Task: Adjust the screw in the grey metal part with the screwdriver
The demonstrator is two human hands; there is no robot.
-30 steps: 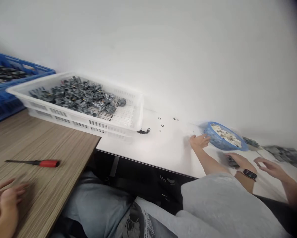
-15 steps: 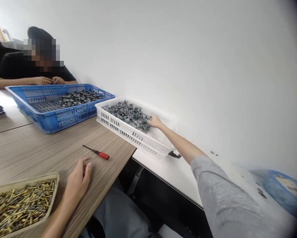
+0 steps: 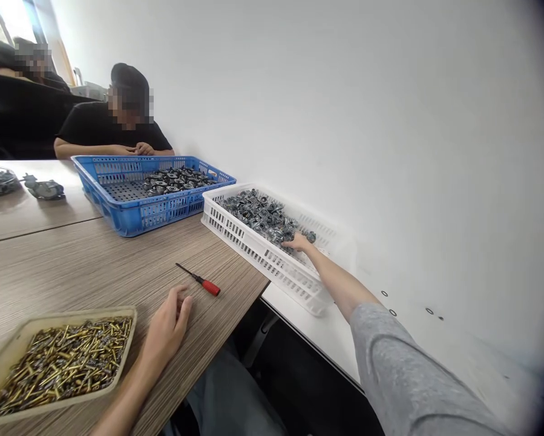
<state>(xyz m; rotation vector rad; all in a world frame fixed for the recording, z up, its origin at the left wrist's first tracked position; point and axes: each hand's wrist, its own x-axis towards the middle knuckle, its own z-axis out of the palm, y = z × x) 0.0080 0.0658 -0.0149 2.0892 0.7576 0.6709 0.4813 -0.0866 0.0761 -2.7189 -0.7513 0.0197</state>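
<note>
My right hand reaches into a white slotted crate, at the near right edge of a heap of small grey metal parts. Its thumb points left over the parts, but the other fingertips are hidden, so I cannot tell whether it grips one. A few parts lie just beyond the hand. My left hand rests on the wood-grain table, fingers loosely bent, thumb apart, with nothing visible in it. Just past its fingers lies a screwdriver with a red handle.
A pale tub of brass-coloured pins and springs stands left of my forearm. Behind is a blue crate with dark parts. A person in a cap sits beyond it. Small rings lie on the white surface at right.
The view has swung left, so everything appears further right. My right hand has shifted nearer the crate's front side, with parts now visible beyond it. My left hand stays beside the screwdriver.
</note>
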